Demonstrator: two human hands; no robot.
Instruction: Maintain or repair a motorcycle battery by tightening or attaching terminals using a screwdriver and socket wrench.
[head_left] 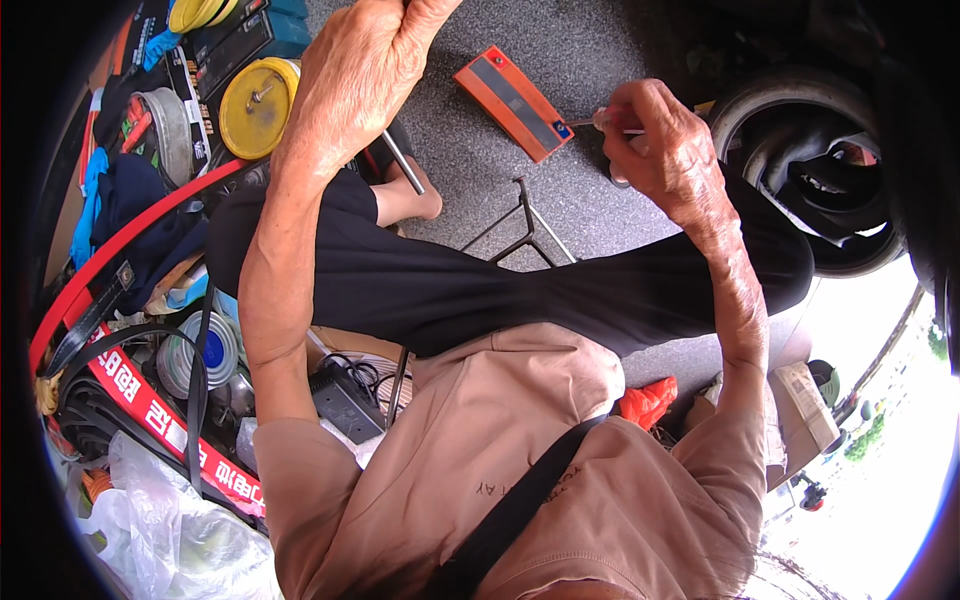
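Note:
An orange block battery [515, 103] with a grey label lies on the speckled grey floor in front of me. It has a red terminal at its far end and a blue one at its near right corner. My right hand [658, 145] pinches the clear handle of a small screwdriver [583, 122], its thin shaft reaching the blue terminal. Raised at the upper left, my left hand [365, 50] has its fingertips partly beyond the picture's edge. From beneath it sticks out a metal rod [404, 165], which it seems to hold.
Below the battery stands a thin dark metal stand [528, 238]. Tyres [800, 110] are stacked at the right. Yellow round reels [260, 107], a red strip [150, 410], a plastic bag [165, 525] and loose cables crowd the left. An orange-red bag [648, 402] lies beside my right side.

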